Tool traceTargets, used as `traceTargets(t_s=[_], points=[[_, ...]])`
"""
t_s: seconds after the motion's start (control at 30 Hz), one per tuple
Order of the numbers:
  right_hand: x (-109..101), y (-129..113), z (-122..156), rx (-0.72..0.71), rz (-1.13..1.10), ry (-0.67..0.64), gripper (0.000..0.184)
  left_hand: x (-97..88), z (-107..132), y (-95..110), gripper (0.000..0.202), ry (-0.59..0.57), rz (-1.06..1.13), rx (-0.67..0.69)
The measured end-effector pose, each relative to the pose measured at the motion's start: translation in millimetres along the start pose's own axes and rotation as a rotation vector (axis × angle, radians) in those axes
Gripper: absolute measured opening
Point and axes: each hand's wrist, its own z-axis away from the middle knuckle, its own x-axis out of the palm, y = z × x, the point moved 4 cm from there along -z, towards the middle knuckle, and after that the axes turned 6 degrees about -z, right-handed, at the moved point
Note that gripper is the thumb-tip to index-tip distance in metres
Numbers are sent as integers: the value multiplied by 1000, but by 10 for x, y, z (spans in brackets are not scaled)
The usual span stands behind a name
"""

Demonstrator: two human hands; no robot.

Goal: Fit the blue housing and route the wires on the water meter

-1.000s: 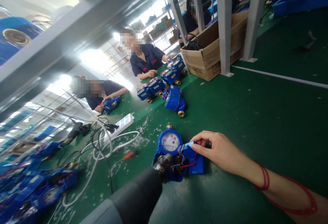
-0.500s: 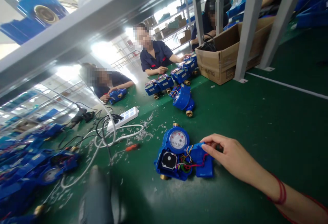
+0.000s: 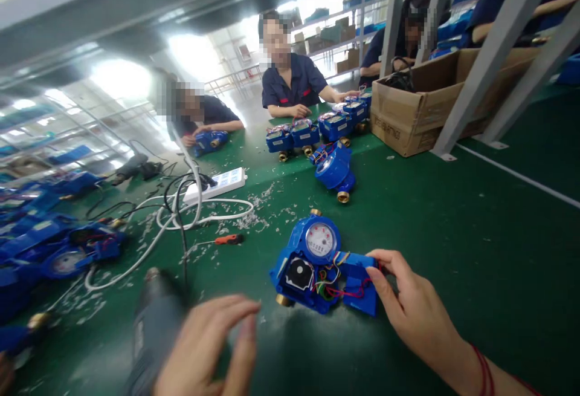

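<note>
An opened blue water meter (image 3: 319,257) lies on the green table, its white dial up, with coloured wires and a black round part exposed. My right hand (image 3: 417,311) grips the meter's loose blue cover (image 3: 360,290) at its right edge, thumb on top. My left hand (image 3: 212,347) hovers low at the front, fingers apart and holding nothing. Just left of it a dark grey power tool (image 3: 154,323) lies on the table.
An orange-handled screwdriver (image 3: 229,239), a white power strip (image 3: 217,184) and looped cables lie to the left. More blue meters (image 3: 335,172) sit behind, and a pile (image 3: 54,251) at far left. A cardboard box (image 3: 421,112) and shelf posts (image 3: 493,57) stand right. Seated co-workers (image 3: 294,81) work opposite.
The power tool, held against the meter a second ago, has moved left and down onto the table. My left hand has let it go and come into view. My right hand stays on the cover.
</note>
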Motion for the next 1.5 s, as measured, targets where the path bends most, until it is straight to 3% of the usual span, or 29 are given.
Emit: traceTargets(t_s=[0.07,0.13,0.23,0.3,0.57,0.7,1.0,1.3,1.5], points=[[14,-3,26,-55,5,33,19,244,-198,418,10,-68,101,89],[24,0,40,-105,17,66,18,526,-350,663,9,-114,104,50],[41,11,44,-128,27,92,18,878,-402,756,12,-235,6,-49],[50,18,40,-102,17,92,18,986,-362,735,11,-276,-34,-74],[75,35,-11,129,-189,-30,19,954,-295,735,14,-116,129,-78],[100,73,-33,178,-148,-60,17,952,-296,729,15,-73,221,-84],[105,58,-62,188,-170,-80,16,876,-328,702,10,70,334,-79],[110,55,-42,157,-155,-104,14,829,-597,726,13,110,133,-9],[126,28,-21,58,-128,-126,13,871,-755,734,17,102,46,3]])
